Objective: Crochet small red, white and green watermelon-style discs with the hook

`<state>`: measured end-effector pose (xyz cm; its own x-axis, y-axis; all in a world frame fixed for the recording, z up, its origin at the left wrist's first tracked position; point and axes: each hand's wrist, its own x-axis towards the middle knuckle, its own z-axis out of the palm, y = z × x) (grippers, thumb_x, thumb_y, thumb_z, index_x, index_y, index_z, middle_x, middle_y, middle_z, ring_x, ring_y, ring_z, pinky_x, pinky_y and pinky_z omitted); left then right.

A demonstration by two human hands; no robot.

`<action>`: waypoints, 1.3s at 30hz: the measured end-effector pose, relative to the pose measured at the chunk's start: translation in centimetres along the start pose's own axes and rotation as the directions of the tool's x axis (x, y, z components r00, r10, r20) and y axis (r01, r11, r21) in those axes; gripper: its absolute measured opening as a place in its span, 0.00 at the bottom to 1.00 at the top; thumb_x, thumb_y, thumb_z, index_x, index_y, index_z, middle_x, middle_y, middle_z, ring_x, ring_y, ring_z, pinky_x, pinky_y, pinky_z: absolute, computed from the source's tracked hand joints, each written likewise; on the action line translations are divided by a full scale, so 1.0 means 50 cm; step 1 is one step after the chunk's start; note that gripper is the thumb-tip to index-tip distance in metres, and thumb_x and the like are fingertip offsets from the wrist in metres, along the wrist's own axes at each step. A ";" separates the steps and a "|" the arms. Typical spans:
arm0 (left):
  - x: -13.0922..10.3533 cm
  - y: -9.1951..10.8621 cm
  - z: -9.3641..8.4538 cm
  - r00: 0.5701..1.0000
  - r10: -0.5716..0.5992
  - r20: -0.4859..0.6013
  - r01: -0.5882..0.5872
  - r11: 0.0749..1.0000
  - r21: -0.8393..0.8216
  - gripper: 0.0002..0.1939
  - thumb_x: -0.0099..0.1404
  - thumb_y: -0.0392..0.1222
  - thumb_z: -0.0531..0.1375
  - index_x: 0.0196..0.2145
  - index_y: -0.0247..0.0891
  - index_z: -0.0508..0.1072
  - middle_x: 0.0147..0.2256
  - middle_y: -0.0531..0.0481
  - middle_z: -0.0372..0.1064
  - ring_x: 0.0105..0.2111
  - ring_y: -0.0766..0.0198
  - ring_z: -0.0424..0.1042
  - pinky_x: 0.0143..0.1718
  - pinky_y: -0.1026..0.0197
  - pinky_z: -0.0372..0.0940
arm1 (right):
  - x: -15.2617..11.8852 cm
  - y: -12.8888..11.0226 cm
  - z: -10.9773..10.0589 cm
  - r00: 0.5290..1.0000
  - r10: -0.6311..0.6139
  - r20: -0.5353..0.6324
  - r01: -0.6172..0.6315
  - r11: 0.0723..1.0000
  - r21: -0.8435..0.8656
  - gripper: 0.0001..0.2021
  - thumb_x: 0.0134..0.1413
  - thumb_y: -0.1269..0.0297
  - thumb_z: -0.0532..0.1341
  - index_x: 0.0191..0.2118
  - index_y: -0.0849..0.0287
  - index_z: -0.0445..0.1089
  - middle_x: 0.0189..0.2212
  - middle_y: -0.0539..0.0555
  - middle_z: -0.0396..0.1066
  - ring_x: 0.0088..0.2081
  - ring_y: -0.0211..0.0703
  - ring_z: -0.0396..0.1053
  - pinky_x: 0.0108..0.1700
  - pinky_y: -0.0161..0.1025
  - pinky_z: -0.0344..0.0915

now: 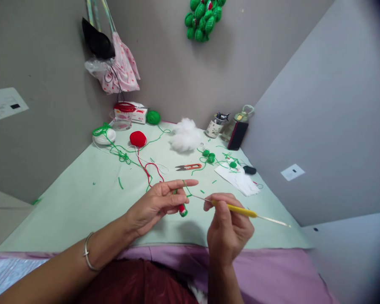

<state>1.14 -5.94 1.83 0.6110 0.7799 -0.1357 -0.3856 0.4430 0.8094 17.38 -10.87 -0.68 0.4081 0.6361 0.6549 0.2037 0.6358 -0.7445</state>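
My left hand (164,198) pinches a small red and green crochet piece (183,210) between thumb and fingers. Its index finger is stretched out to the right, with green yarn (186,185) looped over it. My right hand (229,226) is closed around the yellow handle of a crochet hook (237,209). The hook's thin metal tip points left and meets the green yarn beside my left fingertips. A second metal end sticks out of the handle to the right. Part of the crochet piece is hidden behind my left fingers.
Thread snips (188,167), white stuffing (186,135), a red yarn ball (138,139), a green yarn ball (153,117) and small green balls (210,158) lie beyond my hands. A phone (238,136) leans against a bottle at right. White gloves or cloth (240,181) lie before it.
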 end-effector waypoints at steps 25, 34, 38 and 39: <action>0.055 0.011 -0.030 0.990 0.140 0.024 -0.131 0.841 0.526 0.13 0.62 0.46 0.68 0.42 0.38 0.79 0.30 0.51 0.75 0.34 0.58 0.74 0.43 0.56 0.65 | 0.167 0.047 -0.050 1.000 0.011 0.020 -0.003 0.936 -0.353 0.10 0.67 0.65 0.59 0.43 0.57 0.79 0.33 0.51 0.77 0.35 0.41 0.73 0.45 0.42 0.69; 0.111 0.050 -0.052 0.950 0.312 -0.008 -0.242 0.752 0.613 0.11 0.61 0.49 0.68 0.33 0.38 0.78 0.28 0.52 0.72 0.29 0.62 0.65 0.32 0.61 0.60 | 0.173 0.082 0.023 0.522 0.497 0.693 -0.475 0.844 -0.247 0.17 0.57 0.50 0.68 0.27 0.59 0.76 0.18 0.45 0.61 0.24 0.34 0.55 0.28 0.35 0.50; 0.118 0.043 -0.069 0.951 0.307 -0.037 -0.215 0.742 0.635 0.10 0.60 0.49 0.67 0.31 0.39 0.77 0.27 0.53 0.69 0.28 0.63 0.63 0.29 0.62 0.57 | 0.199 0.111 0.018 0.505 0.541 0.672 -0.575 0.792 -0.205 0.20 0.54 0.45 0.69 0.28 0.59 0.75 0.13 0.39 0.47 0.19 0.31 0.41 0.24 0.36 0.38; 0.120 0.039 -0.072 0.953 0.301 -0.042 -0.208 0.746 0.633 0.10 0.60 0.48 0.67 0.30 0.39 0.77 0.27 0.54 0.68 0.27 0.64 0.63 0.29 0.62 0.57 | 0.201 0.117 0.019 0.509 0.548 0.664 -0.599 0.779 -0.184 0.20 0.53 0.44 0.69 0.28 0.59 0.75 0.13 0.38 0.47 0.19 0.30 0.40 0.24 0.36 0.37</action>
<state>1.55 1.18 0.56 0.4368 0.8950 0.0900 0.0230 -0.1112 0.9935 21.83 -0.35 1.66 -0.2714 0.9624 0.0116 0.0781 0.0341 -0.9964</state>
